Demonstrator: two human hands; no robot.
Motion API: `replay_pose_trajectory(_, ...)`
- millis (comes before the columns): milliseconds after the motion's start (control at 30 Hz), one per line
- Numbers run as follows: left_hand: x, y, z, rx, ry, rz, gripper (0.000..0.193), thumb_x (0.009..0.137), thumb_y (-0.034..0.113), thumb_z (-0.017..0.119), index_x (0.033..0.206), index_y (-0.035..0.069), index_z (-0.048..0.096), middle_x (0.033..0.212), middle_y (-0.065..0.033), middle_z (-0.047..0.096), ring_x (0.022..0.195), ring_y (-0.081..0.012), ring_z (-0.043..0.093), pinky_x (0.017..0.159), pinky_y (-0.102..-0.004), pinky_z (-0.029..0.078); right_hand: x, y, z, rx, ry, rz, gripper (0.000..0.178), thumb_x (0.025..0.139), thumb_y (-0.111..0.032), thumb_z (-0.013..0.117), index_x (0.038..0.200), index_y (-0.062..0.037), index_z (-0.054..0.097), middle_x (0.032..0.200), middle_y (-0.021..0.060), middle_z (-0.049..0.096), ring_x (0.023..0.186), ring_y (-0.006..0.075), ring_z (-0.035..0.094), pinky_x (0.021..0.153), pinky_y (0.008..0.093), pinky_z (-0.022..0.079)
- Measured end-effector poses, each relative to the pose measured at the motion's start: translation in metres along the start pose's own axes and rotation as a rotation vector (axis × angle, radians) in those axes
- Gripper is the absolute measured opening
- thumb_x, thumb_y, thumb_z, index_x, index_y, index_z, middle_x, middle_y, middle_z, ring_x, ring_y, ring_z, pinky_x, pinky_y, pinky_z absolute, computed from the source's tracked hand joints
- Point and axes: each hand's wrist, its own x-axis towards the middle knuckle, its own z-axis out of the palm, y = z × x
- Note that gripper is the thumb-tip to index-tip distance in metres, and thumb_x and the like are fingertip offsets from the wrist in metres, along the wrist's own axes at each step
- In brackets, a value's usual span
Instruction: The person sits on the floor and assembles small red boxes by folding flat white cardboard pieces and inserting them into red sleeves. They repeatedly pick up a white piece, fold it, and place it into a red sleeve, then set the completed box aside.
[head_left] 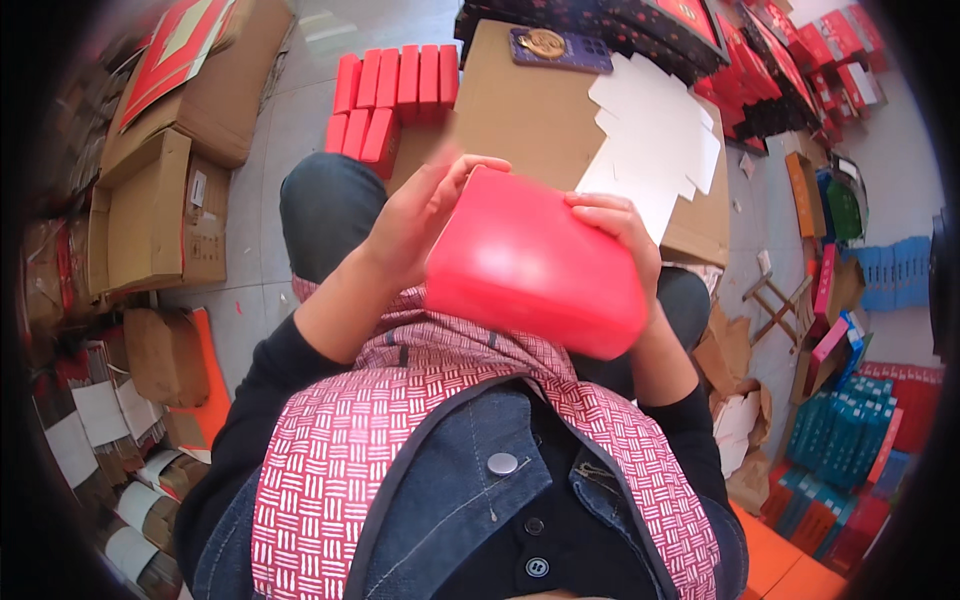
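A glossy red box is held up over my lap, tilted, with its broad face toward me. My left hand grips its left edge, the thumb and fingertips slightly blurred. On the other side, my right hand curls its fingers over the upper right edge of the box. Beyond it lies a cardboard sheet, with white flat card blanks stacked on its right part. Several small red boxes stand in rows at the cardboard's left.
A phone with a gold round ring lies at the cardboard's far edge. Black patterned boxes stand behind. To the left are an open carton and a brown paper bag. Teal boxes are stacked at the right.
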Motion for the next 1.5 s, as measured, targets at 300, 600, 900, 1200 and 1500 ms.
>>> replay_pose_trajectory(300, -0.041, 0.048, -0.035, 0.634, 0.274, 0.252, 0.042, 0.082, 0.011, 0.071, 0.117, 0.0, 0.05, 0.102, -0.0085, 0.064, 0.078, -0.0122, 0.064, 0.056, -0.0233, 0.053, 0.029, -0.012, 0.062, 0.787, -0.146, 0.786, 0.052, 0.086, -0.016, 0.067, 0.128, 0.0031, 0.044, 0.119, 0.0149, 0.057, 0.089, 0.0202, 0.065, 0.069, 0.0311, 0.057)
replay_pose_trajectory(600, 0.003, 0.117, -0.169, 1.137, 0.944, 0.351, 0.037, 0.075, 0.016, 0.076, 0.1, -0.002, 0.056, 0.088, -0.0125, 0.066, 0.076, -0.0189, 0.067, 0.06, -0.0293, 0.055, -0.006, 0.007, 0.063, 0.827, -0.397, 1.001, 0.03, 0.092, -0.009, 0.059, 0.119, 0.0015, 0.053, 0.112, 0.0106, 0.062, 0.092, 0.0159, 0.064, 0.072, 0.0272, 0.054)
replay_pose_trajectory(900, 0.166, 0.003, -0.303, 1.296, 1.507, -0.074, 0.058, 0.069, 0.02, 0.077, 0.113, -0.001, 0.045, 0.112, -0.0246, 0.057, 0.104, -0.0375, 0.06, 0.089, -0.0433, 0.05, -0.016, 0.003, 0.051, 0.852, -0.402, 1.239, 0.03, 0.093, -0.005, 0.057, 0.121, 0.0033, 0.052, 0.117, 0.0111, 0.061, 0.103, 0.0164, 0.062, 0.09, 0.0286, 0.049)
replay_pose_trajectory(1200, 0.191, -0.008, -0.334, 1.314, 1.62, -0.155, 0.085, 0.067, 0.046, 0.078, 0.121, -0.011, 0.043, 0.122, -0.027, 0.047, 0.11, -0.037, 0.053, 0.093, -0.0416, 0.046, -0.021, 0.012, 0.0, 0.523, -0.253, 0.779, 0.015, 0.084, 0.002, 0.065, 0.099, 0.0018, 0.065, 0.103, 0.0126, 0.062, 0.092, 0.0181, 0.062, 0.075, 0.0279, 0.051)
replay_pose_trajectory(1500, 0.135, 0.059, -0.221, 0.768, 1.049, 0.491, 0.049, 0.075, 0.006, 0.074, 0.115, -0.008, 0.048, 0.117, -0.0193, 0.055, 0.105, -0.0224, 0.058, 0.081, -0.0295, 0.054, -0.016, 0.04, -0.076, -0.559, -0.337, 0.399, 0.062, 0.061, -0.026, 0.083, 0.113, -0.0029, 0.058, 0.128, 0.0141, 0.052, 0.127, 0.0382, 0.042, 0.103, 0.0455, 0.038)
